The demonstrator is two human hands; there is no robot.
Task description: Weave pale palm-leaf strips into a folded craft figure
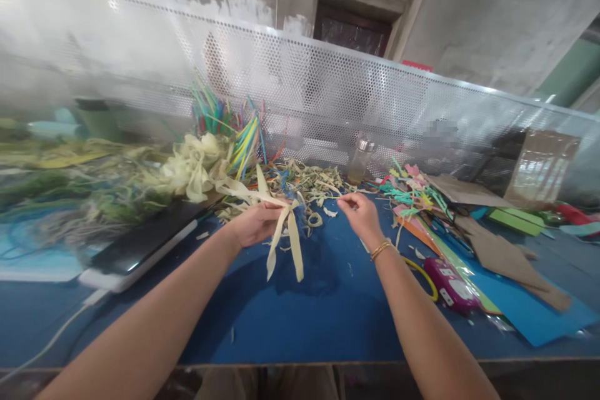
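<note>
With left hand [255, 223], gripping pale strips [287, 240]; with right hand [362, 214], pinching thin strand [324, 198]; at far edge of table [304, 325], jar [360, 161], contents unclear.

Pale yellow leaf strips [287, 231], flat and creased, 2 loose ends down, just above the blue tabletop [328, 312].

Hands working pale leaf strips over a blue table.
Left hand [255, 223] is gripping folded strips [285, 237]; right hand [360, 215] is pinching a thin strand [328, 197].
</note>
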